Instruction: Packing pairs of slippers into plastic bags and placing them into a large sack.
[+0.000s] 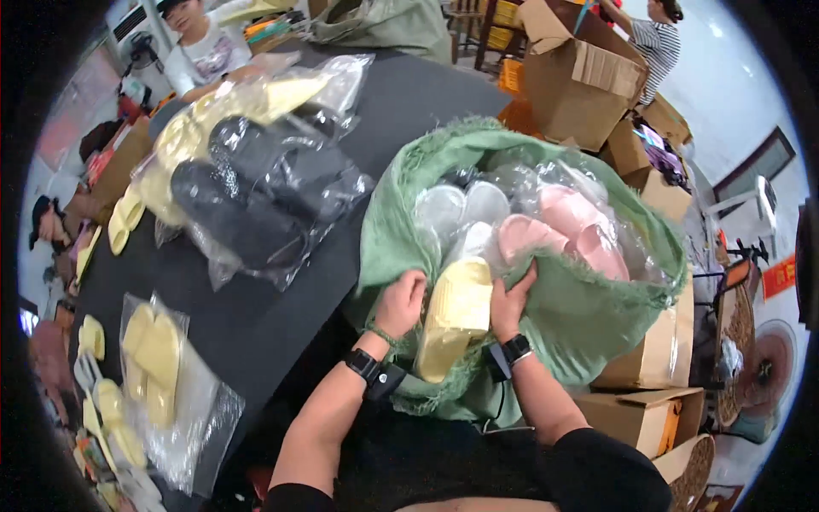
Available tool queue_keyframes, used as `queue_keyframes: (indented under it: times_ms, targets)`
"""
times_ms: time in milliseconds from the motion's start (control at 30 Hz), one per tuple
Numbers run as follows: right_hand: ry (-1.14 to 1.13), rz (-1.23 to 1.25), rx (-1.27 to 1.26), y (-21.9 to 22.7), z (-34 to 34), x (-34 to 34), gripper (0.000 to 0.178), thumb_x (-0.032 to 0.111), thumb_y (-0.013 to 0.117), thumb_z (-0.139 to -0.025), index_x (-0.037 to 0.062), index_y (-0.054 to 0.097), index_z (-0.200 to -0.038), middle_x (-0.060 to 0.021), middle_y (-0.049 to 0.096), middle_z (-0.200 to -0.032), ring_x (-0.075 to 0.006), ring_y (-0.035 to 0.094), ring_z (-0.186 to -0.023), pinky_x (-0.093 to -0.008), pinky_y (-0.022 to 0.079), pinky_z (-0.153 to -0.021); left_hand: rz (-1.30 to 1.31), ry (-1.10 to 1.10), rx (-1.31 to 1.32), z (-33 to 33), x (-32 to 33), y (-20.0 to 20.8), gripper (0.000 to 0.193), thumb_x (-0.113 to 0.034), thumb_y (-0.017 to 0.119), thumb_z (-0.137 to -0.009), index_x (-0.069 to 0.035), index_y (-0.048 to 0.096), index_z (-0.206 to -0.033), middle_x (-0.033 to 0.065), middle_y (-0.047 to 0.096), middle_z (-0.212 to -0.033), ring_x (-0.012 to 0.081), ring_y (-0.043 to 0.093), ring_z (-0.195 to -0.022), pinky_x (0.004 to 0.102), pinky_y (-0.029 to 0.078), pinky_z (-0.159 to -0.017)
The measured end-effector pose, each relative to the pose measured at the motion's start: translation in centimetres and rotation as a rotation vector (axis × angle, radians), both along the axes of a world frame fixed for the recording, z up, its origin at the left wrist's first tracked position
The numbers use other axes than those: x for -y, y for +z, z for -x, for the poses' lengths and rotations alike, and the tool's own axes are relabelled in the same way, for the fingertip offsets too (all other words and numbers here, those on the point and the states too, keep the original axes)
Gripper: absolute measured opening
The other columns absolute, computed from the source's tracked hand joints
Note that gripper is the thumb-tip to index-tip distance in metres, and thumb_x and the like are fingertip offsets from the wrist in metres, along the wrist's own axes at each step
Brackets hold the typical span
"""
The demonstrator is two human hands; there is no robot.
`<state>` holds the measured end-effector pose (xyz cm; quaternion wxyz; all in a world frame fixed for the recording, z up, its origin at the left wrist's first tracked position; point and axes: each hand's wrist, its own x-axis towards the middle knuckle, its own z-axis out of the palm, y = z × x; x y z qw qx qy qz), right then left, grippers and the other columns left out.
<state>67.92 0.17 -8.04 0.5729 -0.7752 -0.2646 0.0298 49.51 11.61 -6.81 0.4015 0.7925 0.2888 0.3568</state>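
Observation:
A green woven sack (589, 324) with a frayed rim gapes in front of me, filled with bagged slippers. Inside it are pink slippers (572, 224) and pale grey-white slippers (465, 209) in clear plastic. At the near rim, between my hands, a yellow slipper (459, 299) stands tilted. My left hand (403, 303) is closed at the sack's rim, just left of the yellow slipper, its fingers curled inward. On the other side, my right hand (512, 303) grips the sack's edge beside the slipper with its thumb up; its other fingers are partly hidden.
On the dark table (409, 102) lie bagged black slippers (264, 188) and bagged yellow slippers (155, 358). Loose yellow slippers (126, 219) line its left side. Cardboard boxes (580, 81) stand to the right. One person (209, 55) is across the table, another (655, 43) by the boxes.

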Motion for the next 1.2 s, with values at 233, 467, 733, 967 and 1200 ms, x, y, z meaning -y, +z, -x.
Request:
queue_keyframes:
  times_ms: [233,467,733,967,1200]
  targets:
    - [0.215,-0.172,-0.012,2.8,2.6,3.0,0.077,0.003,0.057,-0.081,-0.0003,0.016,-0.147,-0.0211,0.040,-0.139,-0.0304,0.045,-0.123,-0.0351,0.034,-0.105,0.061,0.257,0.160,5.4,3.6,7.1,0.025,-0.018,0.061,-0.091,-0.004,0.051,-0.109,0.0128,0.062,-0.079,0.0225,0.059,-0.066,0.0332,0.047,-0.060]
    - [0.437,-0.259,-0.300,6.8,4.4,12.2,0.068,-0.002,0.055,-0.084,0.0022,0.023,-0.144,-0.0071,0.050,-0.126,-0.0144,0.050,-0.110,-0.0278,0.042,-0.094,-0.423,-0.058,-0.465,6.9,12.8,9.3,0.095,-0.046,0.082,-0.065,-0.014,0.035,-0.142,0.0224,0.047,-0.120,0.0389,0.060,-0.096,0.0434,0.053,-0.075]
    - [0.916,0.417,-0.362,11.5,-2.7,30.1,0.056,0.006,0.071,-0.081,0.0020,0.050,-0.133,-0.0082,0.054,-0.130,-0.0158,0.048,-0.120,-0.0325,0.037,-0.103,-0.413,0.067,-0.696,7.9,12.5,3.3,0.086,-0.032,0.077,-0.075,-0.033,0.029,-0.147,0.0285,0.041,-0.126,0.0410,0.061,-0.088,0.0444,0.053,-0.067]
    - [-0.289,-0.484,-0.380,8.2,-21.1,36.4,0.043,0.031,0.043,-0.100,0.0059,0.045,-0.134,-0.0091,0.055,-0.120,-0.0180,0.050,-0.102,-0.0334,0.042,-0.095,-0.369,0.099,-0.726,7.5,11.5,3.1,0.088,-0.025,0.077,-0.075,-0.040,0.028,-0.146,0.0321,0.042,-0.127,0.0411,0.061,-0.088,0.0446,0.053,-0.071]
    - [-0.323,-0.076,-0.472,2.0,-28.0,19.9,0.055,0.040,0.037,-0.100,0.0205,0.022,-0.149,-0.0120,0.027,-0.146,-0.0320,0.029,-0.125,-0.0487,0.027,-0.106,-0.360,0.113,-0.744,5.4,9.9,0.5,0.088,-0.016,0.073,-0.077,-0.045,0.026,-0.146,0.0361,0.046,-0.125,0.0408,0.063,-0.085,0.0452,0.054,-0.069]
